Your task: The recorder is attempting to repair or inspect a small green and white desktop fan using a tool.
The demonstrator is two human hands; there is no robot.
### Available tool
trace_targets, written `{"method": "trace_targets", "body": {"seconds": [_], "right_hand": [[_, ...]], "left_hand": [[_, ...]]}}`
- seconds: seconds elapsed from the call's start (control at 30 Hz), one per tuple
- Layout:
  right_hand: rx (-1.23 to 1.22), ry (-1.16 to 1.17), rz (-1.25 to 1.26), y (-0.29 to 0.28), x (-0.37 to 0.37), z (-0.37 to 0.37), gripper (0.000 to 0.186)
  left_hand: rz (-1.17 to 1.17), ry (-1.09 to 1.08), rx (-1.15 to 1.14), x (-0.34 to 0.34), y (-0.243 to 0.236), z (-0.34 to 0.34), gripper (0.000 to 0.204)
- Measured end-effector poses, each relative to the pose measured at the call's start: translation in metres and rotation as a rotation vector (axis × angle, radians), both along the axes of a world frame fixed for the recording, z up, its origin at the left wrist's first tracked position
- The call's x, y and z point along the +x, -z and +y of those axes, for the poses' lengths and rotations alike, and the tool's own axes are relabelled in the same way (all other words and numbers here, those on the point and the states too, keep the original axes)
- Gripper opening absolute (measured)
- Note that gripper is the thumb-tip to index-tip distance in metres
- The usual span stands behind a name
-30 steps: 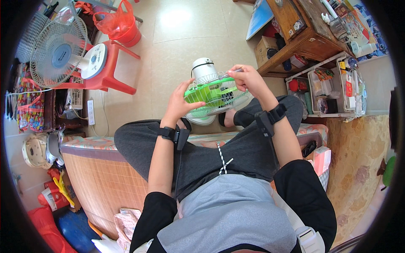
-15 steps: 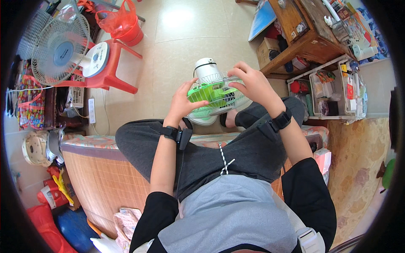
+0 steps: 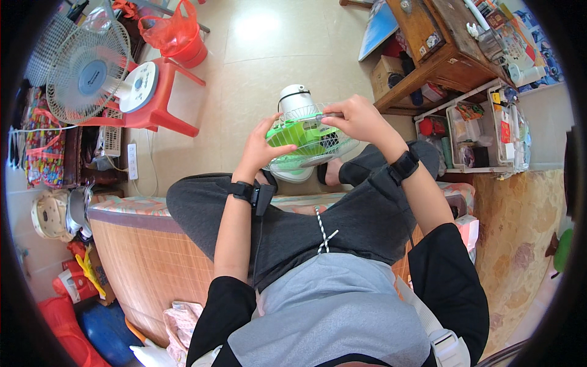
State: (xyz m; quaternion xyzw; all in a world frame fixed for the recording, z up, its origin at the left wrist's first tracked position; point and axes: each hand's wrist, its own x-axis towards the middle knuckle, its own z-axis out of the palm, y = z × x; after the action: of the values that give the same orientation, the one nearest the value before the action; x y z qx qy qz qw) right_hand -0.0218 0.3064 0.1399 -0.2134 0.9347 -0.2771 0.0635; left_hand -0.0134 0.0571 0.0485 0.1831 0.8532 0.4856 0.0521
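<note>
Head view: a green fan is standing on the floor in the middle, just beyond the person's knees. The left hand is clasping the left side of its wire guard, thumb spreading wide from the fingers. The right hand is reaching to the far right rim, thumb and forefinger pinching a slim dark object too small to identify. On the far left, a white fan is resting on a red chair; a wooden desk is standing far right.
</note>
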Motion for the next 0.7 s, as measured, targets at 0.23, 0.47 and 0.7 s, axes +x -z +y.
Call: {"method": "trace_targets", "body": {"seconds": [0.23, 0.47, 0.7], "right_hand": [[-0.23, 0.01, -0.392, 0.014, -0.022, 0.013, 0.028], [-0.036, -0.073, -0.175, 0.008, -0.011, 0.006, 0.024], [0.255, -0.217, 0.394, 0.004, 0.005, -0.012, 0.013]], "left_hand": [[0.038, 0.028, -0.024, 0.0, -0.003, 0.002, 0.078], [0.06, 0.02, 0.015, -0.003, 0.001, 0.001, 0.076], [0.047, 0.019, -0.007, -0.002, 0.003, 0.003, 0.075]]}}
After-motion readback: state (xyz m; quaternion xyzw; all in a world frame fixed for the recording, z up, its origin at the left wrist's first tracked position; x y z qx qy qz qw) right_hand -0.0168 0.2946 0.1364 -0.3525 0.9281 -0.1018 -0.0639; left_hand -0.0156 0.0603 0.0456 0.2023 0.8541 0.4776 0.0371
